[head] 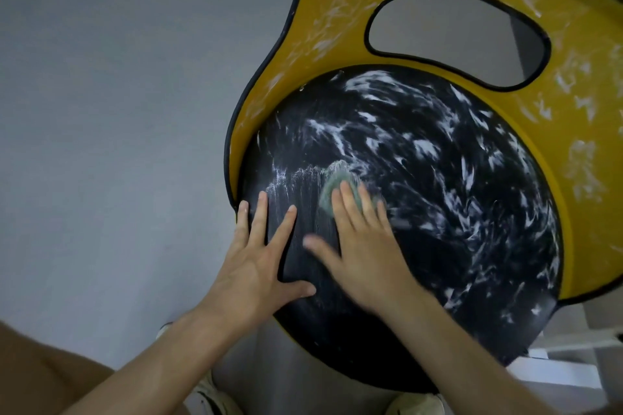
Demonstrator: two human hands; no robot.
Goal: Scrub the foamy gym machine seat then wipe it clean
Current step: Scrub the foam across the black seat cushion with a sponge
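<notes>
A round black seat (438,212) streaked with white foam fills the right of the view. My right hand (364,246) presses a green scouring pad (332,185) flat against the seat's left part with straight fingers; the hand is motion-blurred. My left hand (259,256) rests flat on the seat's left edge, fingers spread. Around the pad the foam is thinned into fine streaks, while thick smears cover the rest of the seat.
A yellow backrest (337,10) with black trim and an oval cut-out curves around the seat's far side, also smeared with foam. Grey floor (101,111) lies to the left. My shoes (209,397) show below the seat. White frame parts (573,347) are at lower right.
</notes>
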